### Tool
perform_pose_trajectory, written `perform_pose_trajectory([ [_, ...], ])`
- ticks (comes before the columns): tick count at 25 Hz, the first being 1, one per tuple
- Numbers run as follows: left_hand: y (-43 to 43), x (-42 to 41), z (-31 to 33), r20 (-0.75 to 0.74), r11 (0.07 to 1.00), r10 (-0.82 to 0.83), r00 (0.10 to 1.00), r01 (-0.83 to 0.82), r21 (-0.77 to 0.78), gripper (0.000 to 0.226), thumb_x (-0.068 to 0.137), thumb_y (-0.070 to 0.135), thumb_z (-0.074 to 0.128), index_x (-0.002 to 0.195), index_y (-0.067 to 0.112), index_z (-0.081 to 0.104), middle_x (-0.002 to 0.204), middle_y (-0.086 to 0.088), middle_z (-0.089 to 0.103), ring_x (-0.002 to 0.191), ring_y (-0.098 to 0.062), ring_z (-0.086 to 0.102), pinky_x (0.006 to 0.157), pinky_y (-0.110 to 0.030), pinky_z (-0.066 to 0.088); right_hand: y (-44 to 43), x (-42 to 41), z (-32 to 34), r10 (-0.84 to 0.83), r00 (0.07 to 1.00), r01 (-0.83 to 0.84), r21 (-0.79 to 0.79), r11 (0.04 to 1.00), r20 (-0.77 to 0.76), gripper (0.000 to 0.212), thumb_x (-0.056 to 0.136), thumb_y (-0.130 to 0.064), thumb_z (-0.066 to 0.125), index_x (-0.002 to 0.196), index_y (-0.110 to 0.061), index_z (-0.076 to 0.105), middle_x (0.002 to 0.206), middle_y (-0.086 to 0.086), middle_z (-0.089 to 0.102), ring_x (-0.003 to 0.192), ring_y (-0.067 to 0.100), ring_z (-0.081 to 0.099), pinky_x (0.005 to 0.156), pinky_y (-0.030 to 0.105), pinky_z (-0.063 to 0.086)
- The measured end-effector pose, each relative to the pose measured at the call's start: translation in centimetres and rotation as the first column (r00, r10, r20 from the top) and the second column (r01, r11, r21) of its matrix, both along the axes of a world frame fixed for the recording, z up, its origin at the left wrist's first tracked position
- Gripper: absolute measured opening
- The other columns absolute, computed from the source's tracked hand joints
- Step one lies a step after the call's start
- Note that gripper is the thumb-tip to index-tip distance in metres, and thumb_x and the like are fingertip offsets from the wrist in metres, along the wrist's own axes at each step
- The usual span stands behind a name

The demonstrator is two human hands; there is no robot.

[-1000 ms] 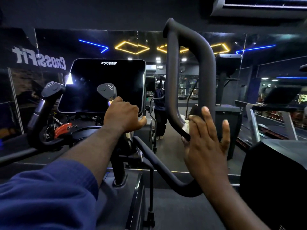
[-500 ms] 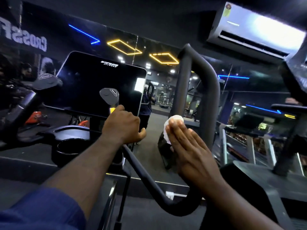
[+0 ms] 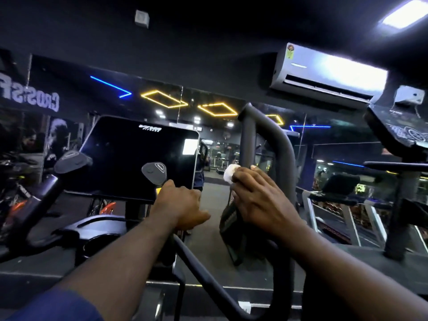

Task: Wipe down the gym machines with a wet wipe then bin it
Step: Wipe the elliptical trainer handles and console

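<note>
A black looped handlebar point(image 3: 281, 144) of the gym machine rises in the middle of the view. My right hand point(image 3: 259, 200) presses a white wet wipe point(image 3: 230, 173) against the inner bar of that loop; the fingers curl round the wipe and the bar. My left hand point(image 3: 179, 206) grips the short inner handle point(image 3: 154, 173) below the dark console screen point(image 3: 139, 158). A second grey-capped handle point(image 3: 71, 162) stands to the left, with no hand on it.
A mirror wall ahead reflects the gym, neon lights and a person. An air conditioner point(image 3: 328, 75) hangs at the upper right. Another machine's console point(image 3: 398, 130) and treadmills point(image 3: 342, 205) stand to the right. A black cup holder point(image 3: 97, 230) sits under the screen.
My right hand slid the wipe up the inner bar of the loop. My head tilted upward, showing more ceiling. My left hand kept its grip.
</note>
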State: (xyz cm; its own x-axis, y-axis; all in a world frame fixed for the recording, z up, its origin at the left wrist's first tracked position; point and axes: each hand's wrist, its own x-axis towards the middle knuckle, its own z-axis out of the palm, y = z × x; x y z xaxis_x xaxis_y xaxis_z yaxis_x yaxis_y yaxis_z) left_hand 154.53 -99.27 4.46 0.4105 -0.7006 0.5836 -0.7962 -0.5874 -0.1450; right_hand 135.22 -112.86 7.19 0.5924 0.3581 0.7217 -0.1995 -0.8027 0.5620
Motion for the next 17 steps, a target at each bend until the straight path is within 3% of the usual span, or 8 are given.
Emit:
perform_pose_trajectory([
  [3, 0.2, 0.7, 2.3, -0.257, 0.983, -0.178, 0.95, 0.181, -0.012, 0.033, 0.084, 0.061, 0.059, 0.103, 0.034, 0.053, 0.101, 0.009, 0.066, 0.09, -0.017, 0.062, 0.086, -0.041, 0.041, -1.4, 0.8, 4.7, -0.022, 1.0, 0.022, -0.018, 1.0, 0.006, 0.032, 0.106, -0.023, 0.055, 0.134, -0.011, 0.066, 0.144, 0.006, 0.055, 0.143, 0.022, 0.046, 0.117, 0.04, 0.041],
  [5, 0.9, 1.2, 3.9, -0.293, 0.961, -0.259, 0.92, 0.276, 0.016, 0.028, 0.086, 0.043, 0.069, 0.1, 0.028, 0.051, 0.098, 0.003, 0.062, 0.081, -0.016, 0.059, 0.072, -0.035, 0.048, -1.5, 1.9, 9.4, -0.103, 0.993, 0.103, 0.001, 0.995, 0.049, 0.036, 0.108, -0.026, 0.045, 0.136, -0.012, 0.061, 0.146, 0.006, 0.052, 0.145, 0.024, 0.04, 0.12, 0.043, 0.038],
  [8, 1.1, 1.4, 3.8, -0.132, 0.965, -0.257, 0.957, 0.261, 0.009, 0.024, 0.089, 0.04, 0.062, 0.101, 0.026, 0.047, 0.102, 0.003, 0.06, 0.079, -0.018, 0.056, 0.067, -0.035, 0.047, -0.3, 3.2, 10.6, -0.115, 0.982, 0.095, 0.133, 0.986, 0.15, 0.029, 0.102, -0.019, 0.05, 0.122, -0.01, 0.068, 0.132, 0.008, 0.058, 0.129, 0.027, 0.047, 0.113, 0.042, 0.045],
  [11, 0.8, 1.3, 1.8, 0.128, 0.963, -0.264, 0.956, 0.269, -0.026, 0.035, 0.092, 0.048, 0.051, 0.118, 0.027, 0.042, 0.109, 0.007, 0.059, 0.082, -0.022, 0.064, 0.063, -0.037, 0.051, 1.1, 3.4, 5.7, -0.109, 0.989, 0.098, 0.113, 0.989, 0.103, 0.018, 0.093, -0.016, 0.058, 0.106, -0.012, 0.069, 0.116, 0.006, 0.058, 0.114, 0.027, 0.048, 0.097, 0.04, 0.049],
  [14, 1.1, 1.5, 1.5, 0.125, 0.945, -0.24, 0.963, 0.261, -0.195, 0.042, 0.094, 0.055, 0.049, 0.126, 0.03, 0.04, 0.104, 0.01, 0.056, 0.071, -0.021, 0.064, 0.054, -0.034, 0.046, -0.2, 4.3, 8.4, -0.103, 0.978, 0.094, 0.055, 0.994, 0.184, 0.011, 0.092, -0.013, 0.059, 0.085, -0.009, 0.067, 0.096, 0.009, 0.059, 0.096, 0.029, 0.049, 0.082, 0.04, 0.046],
  [16, 0.9, 1.5, 1.2, 0.177, 0.951, -0.224, 0.958, 0.255, -0.174, 0.047, 0.093, 0.057, 0.047, 0.13, 0.029, 0.04, 0.102, 0.01, 0.057, 0.065, -0.019, 0.057, 0.054, -0.034, 0.047, -1.5, 4.9, 11.8, -0.214, 0.96, 0.227, -0.058, 0.972, 0.183, 0.016, 0.097, -0.013, 0.053, 0.09, -0.009, 0.067, 0.107, 0.006, 0.063, 0.104, 0.029, 0.048, 0.087, 0.036, 0.036],
  [17, 0.8, 1.3, 0.9, 0.205, 0.957, -0.215, 0.955, 0.248, -0.153, 0.048, 0.092, 0.057, 0.046, 0.131, 0.028, 0.04, 0.101, 0.009, 0.058, 0.063, -0.019, 0.054, 0.054, -0.034, 0.048, -1.9, 5.0, 12.1, -0.231, 0.963, 0.235, -0.01, 0.972, 0.14, 0.018, 0.1, -0.016, 0.048, 0.098, -0.012, 0.066, 0.119, 0.002, 0.06, 0.113, 0.028, 0.045, 0.093, 0.034, 0.033],
])
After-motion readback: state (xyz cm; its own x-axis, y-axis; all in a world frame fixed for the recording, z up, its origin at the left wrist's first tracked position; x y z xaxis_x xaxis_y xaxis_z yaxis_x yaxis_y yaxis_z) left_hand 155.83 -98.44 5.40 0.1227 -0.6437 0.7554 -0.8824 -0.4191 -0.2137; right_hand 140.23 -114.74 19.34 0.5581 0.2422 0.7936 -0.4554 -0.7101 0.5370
